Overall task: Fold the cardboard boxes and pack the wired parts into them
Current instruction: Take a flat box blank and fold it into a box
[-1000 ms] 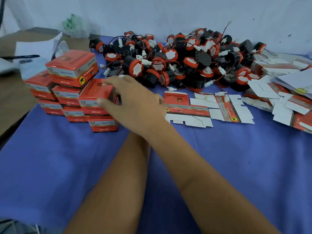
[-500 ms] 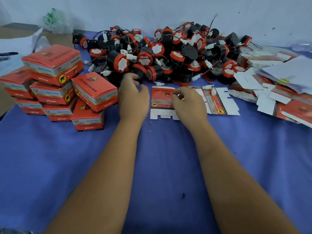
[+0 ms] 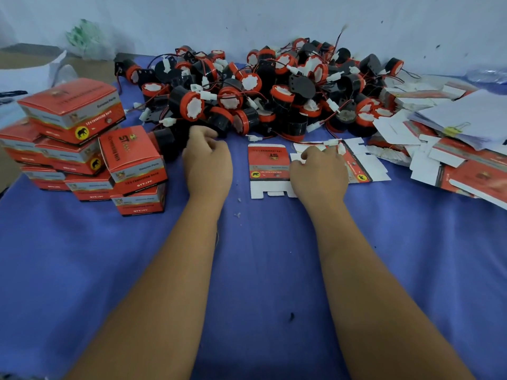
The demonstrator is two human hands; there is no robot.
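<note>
1. Two bare hands reach forward over the blue cloth [image 3: 247, 270].
2. Left hand [image 3: 207, 163]: fingers loosely curled, nothing visibly held; fingertips at the near edge of the pile of wired parts [image 3: 274, 91], beside one black part [image 3: 164, 141].
3. Right hand [image 3: 319, 174]: rests palm-down on a flat unfolded box [image 3: 269, 165], fingers bent over its right portion. Whether they pinch the cardboard, cannot tell.
4. A second flat box [image 3: 362, 165] lies just right of that hand.
5. Folded boxes [image 3: 82, 138], red and grey, are stacked at left; the nearest one sits tilted.
6. More flat blanks [image 3: 452, 160] are heaped at right, under white sheets held with a binder clip [image 3: 455, 130].
</note>
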